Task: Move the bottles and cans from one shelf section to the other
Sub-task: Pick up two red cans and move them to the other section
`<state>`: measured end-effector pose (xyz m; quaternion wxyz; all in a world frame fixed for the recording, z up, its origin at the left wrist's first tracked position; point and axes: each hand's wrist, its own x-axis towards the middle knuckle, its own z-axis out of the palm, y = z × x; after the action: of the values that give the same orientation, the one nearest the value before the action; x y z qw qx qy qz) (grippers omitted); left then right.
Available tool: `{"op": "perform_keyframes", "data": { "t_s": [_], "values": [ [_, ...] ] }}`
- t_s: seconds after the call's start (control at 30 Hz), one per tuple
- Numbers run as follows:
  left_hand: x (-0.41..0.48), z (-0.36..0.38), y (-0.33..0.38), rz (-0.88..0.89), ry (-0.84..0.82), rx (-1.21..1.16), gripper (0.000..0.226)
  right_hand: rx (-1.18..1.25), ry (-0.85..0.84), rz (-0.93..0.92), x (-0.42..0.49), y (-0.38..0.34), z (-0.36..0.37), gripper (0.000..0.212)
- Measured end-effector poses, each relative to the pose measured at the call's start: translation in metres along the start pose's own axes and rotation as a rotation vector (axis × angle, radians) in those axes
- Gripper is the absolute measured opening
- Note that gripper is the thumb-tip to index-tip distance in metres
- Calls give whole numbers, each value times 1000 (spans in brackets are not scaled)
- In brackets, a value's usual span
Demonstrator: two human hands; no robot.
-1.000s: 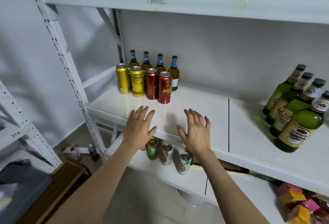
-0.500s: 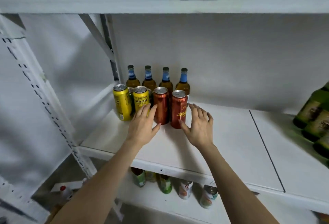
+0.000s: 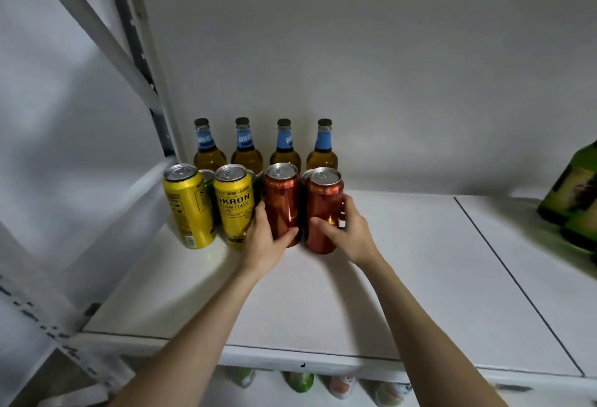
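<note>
White shelving fills my view, with a pale wall behind and a thin dark seam point(image 3: 504, 264) splitting the shelf point(image 3: 371, 293) into a left and a right section. In the left section's back corner stand four amber bottles point(image 3: 263, 148) with blue neck labels, in a row against the wall. In front of them are four tall cans: two yellow cans point(image 3: 210, 209) on the left and two red ones. A few more can tops peek out between the rows; I cannot count them. My left hand point(image 3: 266, 238) is wrapped around the left red can point(image 3: 282, 195), and my right hand point(image 3: 347, 229) around the right red can point(image 3: 323, 203). Both cans stand upright on the shelf. Green bottles point(image 3: 575, 193) sit at the right section's far edge.
</note>
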<state>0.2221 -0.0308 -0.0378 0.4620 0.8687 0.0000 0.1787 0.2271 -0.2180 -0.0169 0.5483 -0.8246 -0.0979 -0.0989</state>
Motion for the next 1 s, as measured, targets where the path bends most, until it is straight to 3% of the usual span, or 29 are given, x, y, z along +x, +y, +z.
{"op": "perform_keyframes", "data": {
  "t_s": [0.13, 0.23, 0.73, 1.0],
  "values": [
    [11, 6, -1, 10, 7, -68, 74, 98, -7, 12, 7, 3, 0, 55],
    [14, 8, -2, 8, -13, -108, 71, 120, -26, 9, 11, 6, -2, 62],
    [5, -9, 7, -142, -194, -331, 96, 192, -92, 112, 2, -8, -19, 54],
    [-21, -16, 24, -229, -176, -364, 80, 178, -86, 211, -20, -22, -33, 52]
  ]
}}
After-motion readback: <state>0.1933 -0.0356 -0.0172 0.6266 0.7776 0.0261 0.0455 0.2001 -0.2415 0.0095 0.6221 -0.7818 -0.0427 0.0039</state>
